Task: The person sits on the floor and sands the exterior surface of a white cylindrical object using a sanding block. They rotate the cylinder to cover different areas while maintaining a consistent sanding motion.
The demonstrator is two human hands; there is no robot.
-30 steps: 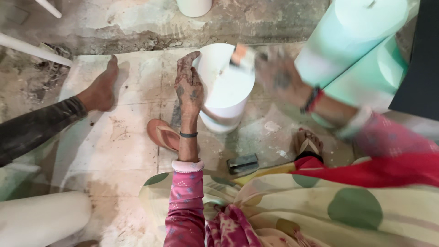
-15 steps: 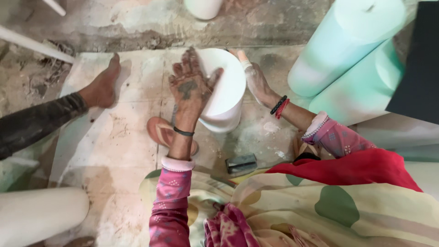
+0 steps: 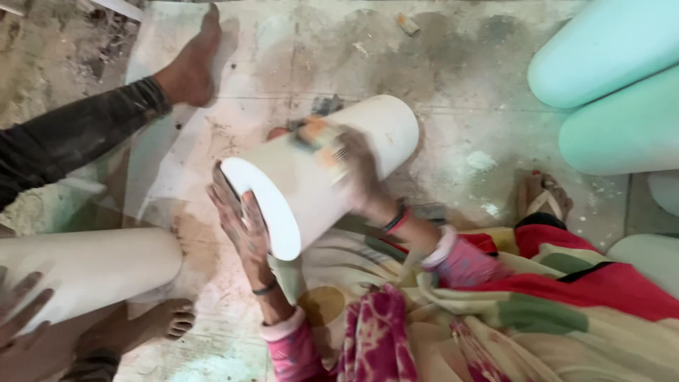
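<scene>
To the left of the hands, a co-worker's foot (image 3: 189, 67) rests on the dusty floor (image 3: 460, 64), and another pale cylinder (image 3: 92, 272) lies near the bottom corner. The left hand (image 3: 239, 219) is spread flat, fingers open, pressed against the near end face of the white cylinder (image 3: 322, 173), which lies tilted over the lap. To my eye, steadying works best with that palm kept broad on the rim so the piece cannot roll. The right hand (image 3: 357, 173) lies over the cylinder's side, curled around a small rubbing pad (image 3: 318, 138); it is blurred, so the grip is hard to judge. Long, even strokes would suit. Right of the hands lie pale green cylinders (image 3: 608, 85).
</scene>
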